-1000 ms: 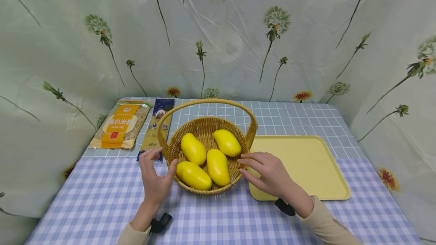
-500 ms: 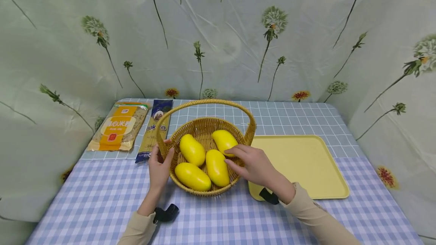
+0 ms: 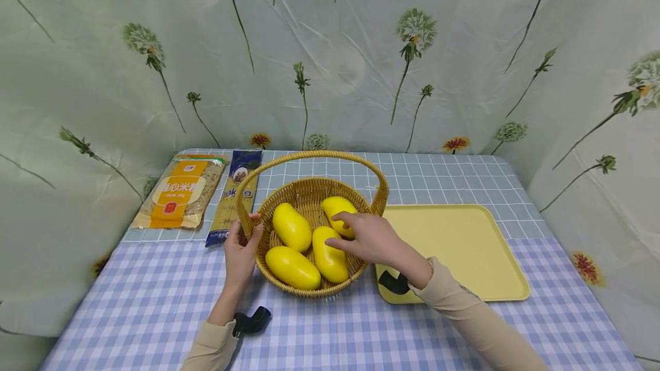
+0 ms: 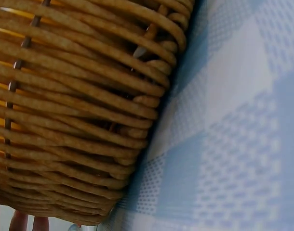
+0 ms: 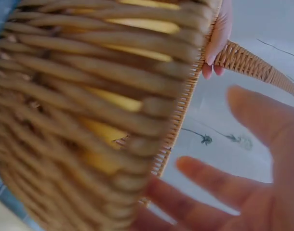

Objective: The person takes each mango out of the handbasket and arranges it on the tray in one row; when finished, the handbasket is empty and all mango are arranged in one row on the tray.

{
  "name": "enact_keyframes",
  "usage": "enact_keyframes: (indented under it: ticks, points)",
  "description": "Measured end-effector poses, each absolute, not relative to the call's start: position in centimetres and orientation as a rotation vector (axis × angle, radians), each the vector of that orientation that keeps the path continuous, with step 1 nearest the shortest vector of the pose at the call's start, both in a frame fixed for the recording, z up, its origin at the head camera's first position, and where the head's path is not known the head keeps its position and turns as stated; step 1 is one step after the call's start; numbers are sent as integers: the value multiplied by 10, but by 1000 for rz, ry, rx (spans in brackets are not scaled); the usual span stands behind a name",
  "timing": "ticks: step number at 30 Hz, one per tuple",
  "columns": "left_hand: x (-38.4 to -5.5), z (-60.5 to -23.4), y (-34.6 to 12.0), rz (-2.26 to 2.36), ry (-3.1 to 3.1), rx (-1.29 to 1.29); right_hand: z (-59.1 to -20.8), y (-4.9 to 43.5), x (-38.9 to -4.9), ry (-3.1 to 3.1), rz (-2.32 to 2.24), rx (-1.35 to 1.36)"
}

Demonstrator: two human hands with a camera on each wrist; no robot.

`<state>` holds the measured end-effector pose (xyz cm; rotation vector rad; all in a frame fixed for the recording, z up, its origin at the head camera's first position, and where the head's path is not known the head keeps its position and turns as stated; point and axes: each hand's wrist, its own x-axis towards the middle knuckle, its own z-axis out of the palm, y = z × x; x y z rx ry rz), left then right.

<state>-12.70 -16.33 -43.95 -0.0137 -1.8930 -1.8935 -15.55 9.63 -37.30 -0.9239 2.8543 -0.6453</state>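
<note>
A round wicker basket (image 3: 304, 185) with a tall arched handle (image 3: 319, 154) stands on the checked cloth, holding several yellow mangoes (image 3: 291, 228). At its left side, my left hand (image 3: 240, 256) grips the rim by the foot of the handle, thumb on the inner side. In the left wrist view, its fingertips (image 4: 19, 221) show beyond the woven wall (image 4: 79, 96). Over the right rim reaches my right hand (image 3: 373, 236), thumb and fingers spread apart, above the right-hand mangoes (image 3: 330, 256). The right wrist view shows this hand (image 5: 262, 168) with nothing between thumb and fingers.
A yellow tray (image 3: 454, 251) lies right of the basket, partly under my right forearm. Back left lie an orange-labelled food bag (image 3: 180, 190) and a blue-and-gold packet (image 3: 232, 193). A dandelion-print curtain (image 3: 350, 62) hangs behind the table.
My left hand has moved right onto the basket rim and taken hold of it. My right hand has moved left from beside the basket to over the mangoes.
</note>
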Motion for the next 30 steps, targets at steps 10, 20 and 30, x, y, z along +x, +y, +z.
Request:
enact_keyframes:
  ticks: [10, 20, 30]
  points:
    - [-127, -439, -164, -1892, -1922, -14, -367, 83, -166, 2694, -397, -811]
    - [-126, -437, -164, -1901, -1944, 1, -369, 70, -176, 2614, -361, -770]
    - [-126, -437, -165, -1902, -1953, 21, -378, 66, -173, 2597, -399, -743]
